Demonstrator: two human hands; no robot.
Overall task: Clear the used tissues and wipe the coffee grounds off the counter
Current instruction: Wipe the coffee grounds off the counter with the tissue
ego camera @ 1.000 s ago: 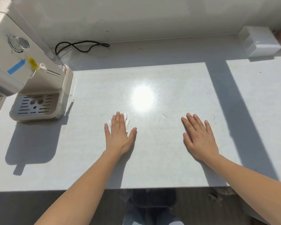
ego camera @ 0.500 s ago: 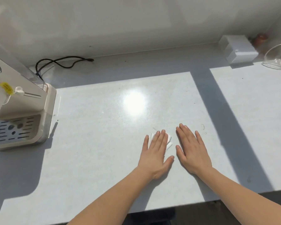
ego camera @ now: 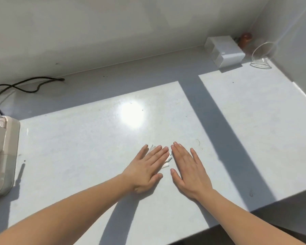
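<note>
Left grip (ego camera: pixel 147 171) lies flat, pressing the tissue (ego camera: pixel 167 160) onto the worktop (ego camera: pixel 78 138); right grip (ego camera: pixel 189 171) lies flat beside it, holding nothing. Tissue judged light, soft, tear-prone; pinch its exposed right edge.

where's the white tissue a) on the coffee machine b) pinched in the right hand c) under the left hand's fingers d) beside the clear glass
c: the tissue peeks out from under the flat fingers of the left hand, with the right hand lying flat beside it on the counter.

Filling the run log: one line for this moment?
left hand: flat on tissue | right hand: flat on counter beside it
</note>
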